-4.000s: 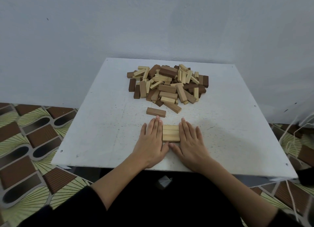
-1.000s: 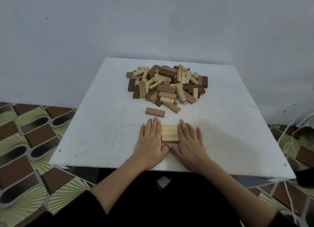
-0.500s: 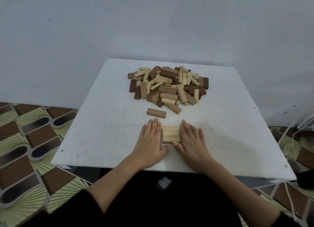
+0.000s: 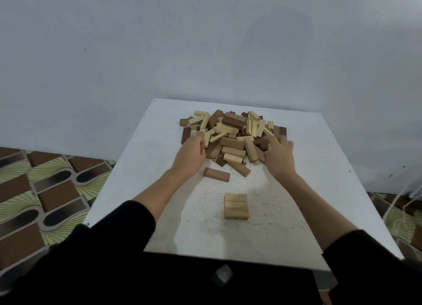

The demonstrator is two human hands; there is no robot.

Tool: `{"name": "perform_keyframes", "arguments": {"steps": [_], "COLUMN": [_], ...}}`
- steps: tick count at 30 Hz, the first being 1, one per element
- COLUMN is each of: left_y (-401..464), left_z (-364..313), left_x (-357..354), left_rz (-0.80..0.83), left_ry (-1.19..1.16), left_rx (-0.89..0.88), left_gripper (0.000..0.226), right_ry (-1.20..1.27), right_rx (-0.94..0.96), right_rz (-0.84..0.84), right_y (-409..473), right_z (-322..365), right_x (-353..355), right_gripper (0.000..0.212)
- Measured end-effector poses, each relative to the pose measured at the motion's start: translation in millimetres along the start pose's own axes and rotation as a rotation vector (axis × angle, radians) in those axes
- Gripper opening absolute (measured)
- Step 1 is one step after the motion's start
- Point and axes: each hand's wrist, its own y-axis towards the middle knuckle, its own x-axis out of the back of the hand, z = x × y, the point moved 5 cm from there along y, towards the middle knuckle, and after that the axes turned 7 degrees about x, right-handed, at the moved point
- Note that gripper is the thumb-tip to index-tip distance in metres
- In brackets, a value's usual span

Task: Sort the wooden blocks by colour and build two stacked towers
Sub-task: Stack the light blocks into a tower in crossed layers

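Observation:
A mixed pile of light and dark wooden blocks (image 4: 231, 131) lies at the far middle of the white table (image 4: 303, 215). My left hand (image 4: 190, 155) is at the pile's left edge, its fingers curled round a tan block whose tip shows above them. My right hand (image 4: 278, 155) reaches into the pile's right side with fingers bent over dark blocks; whether it holds one is hidden. A flat row of three light blocks (image 4: 236, 206) lies near the front, apart from both hands. One brown block (image 4: 216, 174) lies alone between the row and the pile.
A plain grey wall stands right behind the table. Patterned floor tiles (image 4: 45, 190) show on the left, and pale cords (image 4: 402, 213) hang past the table's right edge. My dark sleeves cover the front edge.
Both hands have left the sides of the three-block row and moved forward to the pile. The row stays where it was. The camera has tilted and moved closer.

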Motion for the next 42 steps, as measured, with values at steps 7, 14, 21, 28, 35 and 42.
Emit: {"name": "perform_keyframes", "arguments": {"steps": [7, 14, 21, 28, 35, 42], "left_y": [37.8, 61.4, 67.6, 70.7, 62.6, 20.0], "left_z": [-10.6, -30.3, -27.6, -23.5, -19.0, 1.3], "left_x": [-18.3, -30.4, -26.1, -13.3, -1.4, 17.0], "left_rz": [-0.005, 0.003, 0.023, 0.042, -0.012, -0.029], "left_ry": [0.154, 0.304, 0.085, -0.163, -0.308, -0.497], "left_rx": [-0.041, -0.143, -0.101, -0.035, 0.055, 0.076], "left_gripper": [0.029, 0.03, 0.01, 0.032, 0.029, 0.029], "right_ry": [-0.007, 0.108, 0.235, 0.229, 0.246, 0.512], "right_rx": [-0.081, -0.123, -0.133, -0.198, -0.251, -0.157], "right_rz": [-0.01, -0.065, -0.206, 0.037, 0.003, -0.137], "right_y": [12.7, 17.6, 36.1, 93.2, 106.3, 66.3], "right_z": [-5.4, -21.8, -22.5, -27.5, -22.8, 31.5], "right_x": [-8.2, -10.9, 5.5, -12.2, -24.8, 11.6], "right_gripper": [0.032, 0.027, 0.025, 0.042, 0.021, 0.021]}}
